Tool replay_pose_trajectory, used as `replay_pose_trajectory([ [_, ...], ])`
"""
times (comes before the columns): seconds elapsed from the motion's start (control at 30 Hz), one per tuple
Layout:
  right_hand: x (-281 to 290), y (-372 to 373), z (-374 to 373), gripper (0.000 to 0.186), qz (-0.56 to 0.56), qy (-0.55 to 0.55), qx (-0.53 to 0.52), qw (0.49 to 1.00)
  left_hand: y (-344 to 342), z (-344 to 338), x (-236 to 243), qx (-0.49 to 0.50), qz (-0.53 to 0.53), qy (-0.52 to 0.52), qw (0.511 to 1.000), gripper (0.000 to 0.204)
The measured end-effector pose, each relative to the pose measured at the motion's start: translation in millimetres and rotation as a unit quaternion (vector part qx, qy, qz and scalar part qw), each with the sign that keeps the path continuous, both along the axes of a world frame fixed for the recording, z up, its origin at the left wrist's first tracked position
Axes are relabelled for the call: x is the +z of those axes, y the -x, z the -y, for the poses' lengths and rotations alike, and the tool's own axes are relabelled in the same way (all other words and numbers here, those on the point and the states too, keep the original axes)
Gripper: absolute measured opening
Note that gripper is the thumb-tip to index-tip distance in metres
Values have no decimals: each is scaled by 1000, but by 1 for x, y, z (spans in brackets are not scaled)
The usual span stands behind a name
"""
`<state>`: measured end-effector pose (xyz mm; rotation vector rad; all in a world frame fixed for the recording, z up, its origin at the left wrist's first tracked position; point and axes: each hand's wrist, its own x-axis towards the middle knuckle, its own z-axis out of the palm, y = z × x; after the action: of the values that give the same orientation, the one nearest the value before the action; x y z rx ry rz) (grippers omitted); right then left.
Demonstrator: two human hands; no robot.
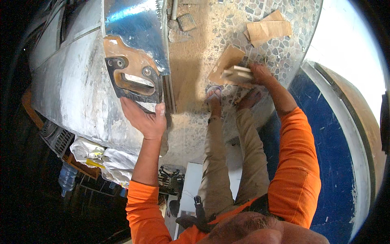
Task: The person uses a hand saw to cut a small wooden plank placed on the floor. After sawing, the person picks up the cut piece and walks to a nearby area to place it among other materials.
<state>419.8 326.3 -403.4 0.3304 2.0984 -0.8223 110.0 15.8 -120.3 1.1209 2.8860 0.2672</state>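
A handsaw with a brown and black handle (pixel 132 75) and a shiny blue-grey blade (pixel 136 30) is at the left. My left hand (pixel 144 120) touches the near end of its handle, the thumb at the right edge and the fingers at the left; some fingertips are hidden behind it. My right hand (pixel 261 73) is low over the stone floor, closed on pale pieces of wood (pixel 239 74), smeared by motion. Close by lies a flat piece of brown board (pixel 227 61) on the floor, partly covered by the wood in my hand.
More flat brown boards (pixel 268 31) lie farther off on the pebbled floor (pixel 239 14). A worn grey surface (pixel 75 89) spreads beneath the saw. White bags (pixel 118 162) and a blue water bottle (pixel 68 177) are at the lower left. A blue panel (pixel 321 142) stands at right.
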Motion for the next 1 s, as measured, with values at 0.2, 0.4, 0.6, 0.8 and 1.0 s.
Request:
replay_pose_trajectory([
  [0.2,-33,1,40,39,-175,26,198,964,-1,0,-4,6,7,4,1000,112],
  [0.4,-60,83,78,34,-156,-123,237,951,0,-5,2,2,12,4,1000,111],
  [0.6,-58,61,63,53,-109,-77,166,977,0,-3,0,1,20,-2,1000,110],
  [0.8,-27,-17,42,73,-8,15,80,997,0,-6,3,-8,19,-6,1000,108],
  [1.0,-10,-51,61,84,38,32,0,999,1,5,-1,-14,-11,0,1000,108],
])
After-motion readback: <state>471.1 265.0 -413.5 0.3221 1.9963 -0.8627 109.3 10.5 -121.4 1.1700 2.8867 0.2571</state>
